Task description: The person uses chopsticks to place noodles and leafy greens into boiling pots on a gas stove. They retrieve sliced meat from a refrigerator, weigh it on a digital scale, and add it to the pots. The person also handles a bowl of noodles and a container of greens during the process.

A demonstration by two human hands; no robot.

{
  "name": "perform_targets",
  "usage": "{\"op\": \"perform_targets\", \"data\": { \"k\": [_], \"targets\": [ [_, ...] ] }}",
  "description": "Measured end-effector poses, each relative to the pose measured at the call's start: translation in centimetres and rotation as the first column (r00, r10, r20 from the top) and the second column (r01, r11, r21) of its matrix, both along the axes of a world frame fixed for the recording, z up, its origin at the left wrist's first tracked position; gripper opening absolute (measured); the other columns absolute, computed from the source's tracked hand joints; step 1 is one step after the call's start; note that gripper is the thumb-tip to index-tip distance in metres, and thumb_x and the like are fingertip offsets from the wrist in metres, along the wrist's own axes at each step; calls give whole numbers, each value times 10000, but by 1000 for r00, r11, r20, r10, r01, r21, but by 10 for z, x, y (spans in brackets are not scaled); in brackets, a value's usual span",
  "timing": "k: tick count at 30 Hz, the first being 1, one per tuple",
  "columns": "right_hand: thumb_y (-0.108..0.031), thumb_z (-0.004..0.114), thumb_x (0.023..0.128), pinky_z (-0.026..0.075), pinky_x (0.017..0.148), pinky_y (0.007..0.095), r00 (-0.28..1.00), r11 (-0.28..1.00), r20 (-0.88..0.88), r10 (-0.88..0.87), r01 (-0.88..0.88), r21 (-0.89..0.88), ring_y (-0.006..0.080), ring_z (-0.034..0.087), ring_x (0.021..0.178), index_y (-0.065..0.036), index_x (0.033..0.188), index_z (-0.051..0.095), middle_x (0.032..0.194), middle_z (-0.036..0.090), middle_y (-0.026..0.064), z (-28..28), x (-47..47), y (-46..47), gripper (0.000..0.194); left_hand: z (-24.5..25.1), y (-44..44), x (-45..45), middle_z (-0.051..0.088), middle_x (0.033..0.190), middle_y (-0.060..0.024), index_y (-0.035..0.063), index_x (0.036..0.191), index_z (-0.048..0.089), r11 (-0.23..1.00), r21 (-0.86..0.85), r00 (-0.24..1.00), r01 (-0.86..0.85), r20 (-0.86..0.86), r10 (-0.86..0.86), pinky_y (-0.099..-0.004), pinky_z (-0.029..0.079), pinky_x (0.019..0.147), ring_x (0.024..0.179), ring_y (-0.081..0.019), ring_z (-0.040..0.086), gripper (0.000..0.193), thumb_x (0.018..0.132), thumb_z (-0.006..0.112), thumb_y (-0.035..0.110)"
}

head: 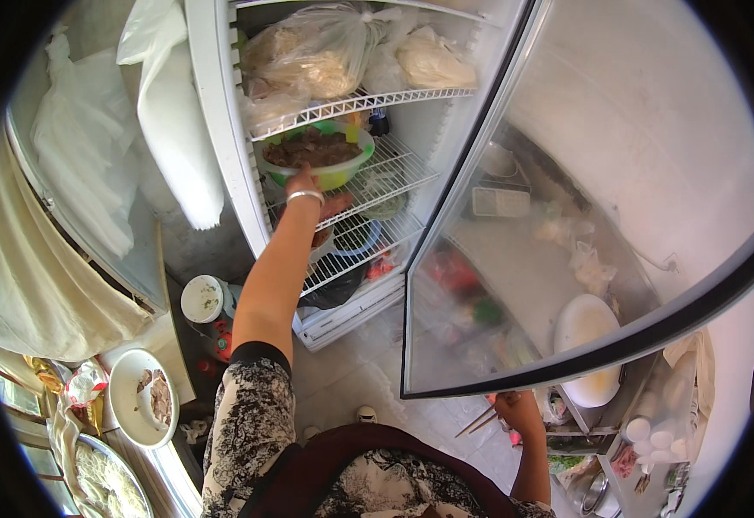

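My left hand (302,180) reaches into an open upright fridge and grips the near rim of a green-and-white plastic bowl (344,175). Dark brown cooked meat (315,149) fills the bowl, which is on a white wire shelf (409,169). The bowl hides part of my fingers. A pair of wooden chopsticks (476,422) is in my right hand (518,409), just below the lower edge of the glass fridge door (545,213). The chopstick tips point to the left.
Bagged food (318,65) packs the shelf above. Lower down are a blue-rimmed container (370,236) and a black bag (335,291). At left stand a white bucket (202,299), a white basin (118,395) with meat pieces and a tray of noodles (108,482). A counter lies behind the door.
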State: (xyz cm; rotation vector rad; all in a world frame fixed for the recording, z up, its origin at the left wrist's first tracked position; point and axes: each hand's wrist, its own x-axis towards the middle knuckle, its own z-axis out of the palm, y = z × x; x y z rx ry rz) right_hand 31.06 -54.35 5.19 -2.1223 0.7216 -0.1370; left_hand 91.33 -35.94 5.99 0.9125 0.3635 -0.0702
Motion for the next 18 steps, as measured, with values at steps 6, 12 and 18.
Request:
{"op": "perform_targets", "data": {
  "k": [6,12,18],
  "targets": [
    [-4,487,782,492,454,262,999,983,7,-50,48,178,149,590,525,30,789,521,608,566,89,-13,-24,-38,49,25,-18,4,584,829,-120,16,910,568,983,-181,996,-28,74,42,-392,505,645,732,-226,594,195,814,631,173],
    [-28,501,810,485,438,265,997,978,-70,-12,27,206,144,584,510,16,782,525,614,569,81,-46,-33,-63,57,46,-10,-89,522,741,-61,67,937,531,976,-146,985,162,-28,-167,-697,370,766,771,-245,557,151,834,578,168],
    [-51,555,806,458,415,251,993,952,-53,-104,115,282,143,566,470,7,774,575,592,563,65,-78,-36,-71,70,51,24,-211,524,824,-22,76,953,506,887,-197,878,417,339,-337,-540,516,752,747,-159,548,128,836,555,94]
  ]
}}
